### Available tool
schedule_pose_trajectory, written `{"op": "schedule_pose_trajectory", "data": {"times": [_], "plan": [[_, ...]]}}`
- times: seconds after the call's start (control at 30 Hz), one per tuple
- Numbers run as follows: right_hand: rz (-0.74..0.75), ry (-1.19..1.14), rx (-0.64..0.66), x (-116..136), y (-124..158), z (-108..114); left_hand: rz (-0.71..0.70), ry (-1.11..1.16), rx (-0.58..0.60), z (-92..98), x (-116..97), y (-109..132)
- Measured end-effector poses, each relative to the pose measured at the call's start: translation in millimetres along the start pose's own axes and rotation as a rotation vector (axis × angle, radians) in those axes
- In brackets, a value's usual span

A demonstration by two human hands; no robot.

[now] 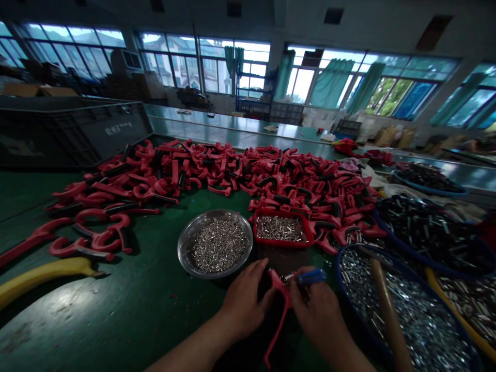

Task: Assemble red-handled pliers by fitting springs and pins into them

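The left hand grips a red plastic handle firmly (a small spring sits at its head), while the right hand pinches a blue part.

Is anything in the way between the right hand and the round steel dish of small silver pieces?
Yes. The left hand and the red plastic piece held in both hands lie directly between the right hand and the round steel dish of small silver pieces.
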State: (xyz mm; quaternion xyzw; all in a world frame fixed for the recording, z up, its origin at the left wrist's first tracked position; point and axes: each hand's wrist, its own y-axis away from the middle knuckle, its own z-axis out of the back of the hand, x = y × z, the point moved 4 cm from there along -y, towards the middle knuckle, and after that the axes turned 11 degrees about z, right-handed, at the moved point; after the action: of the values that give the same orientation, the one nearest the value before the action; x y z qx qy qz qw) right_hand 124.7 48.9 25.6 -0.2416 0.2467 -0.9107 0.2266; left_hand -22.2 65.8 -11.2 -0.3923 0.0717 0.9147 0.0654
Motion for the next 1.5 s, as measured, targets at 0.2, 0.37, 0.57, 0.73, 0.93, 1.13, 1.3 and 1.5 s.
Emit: {"op": "schedule_pose_trajectory", "data": {"times": [0.2,0.37,0.57,0.73,0.93,1.13,1.3,1.5], "plan": [[-0.042,0.054,0.251,-2.9,-22.5,-8.0,-0.053,0.002,-0.007,-0.6,-0.2,-0.1],[-0.045,0.011,0.407,-5.6,-48.7,-9.3,-0.049,0.008,0.009,1.7,-1.0,-4.5],[-0.064,-0.020,0.450,3.1,-49.1,-1.0,-0.027,-0.031,0.017,3.7,-5.5,-6.0],[-0.103,-0.193,0.436,-5.1,-46.8,7.8,-0.028,-0.037,0.010,3.9,-5.8,-5.4],[-0.134,-0.277,0.326,-20.2,-42.1,5.4,-0.027,-0.032,0.012,5.5,-6.6,-4.1],[-0.111,-0.203,0.300,-16.0,-35.4,-1.1,-0.021,-0.012,0.006,3.7,-4.4,-5.6],[-0.089,-0.135,0.342,-17.7,-35.1,-2.3,-0.022,0.002,0.010,4.7,-4.7,-4.9],[0.027,-0.033,0.438,4.7,-38.7,-8.7,-0.037,-0.028,0.008,5.7,-7.8,-3.9]]}}
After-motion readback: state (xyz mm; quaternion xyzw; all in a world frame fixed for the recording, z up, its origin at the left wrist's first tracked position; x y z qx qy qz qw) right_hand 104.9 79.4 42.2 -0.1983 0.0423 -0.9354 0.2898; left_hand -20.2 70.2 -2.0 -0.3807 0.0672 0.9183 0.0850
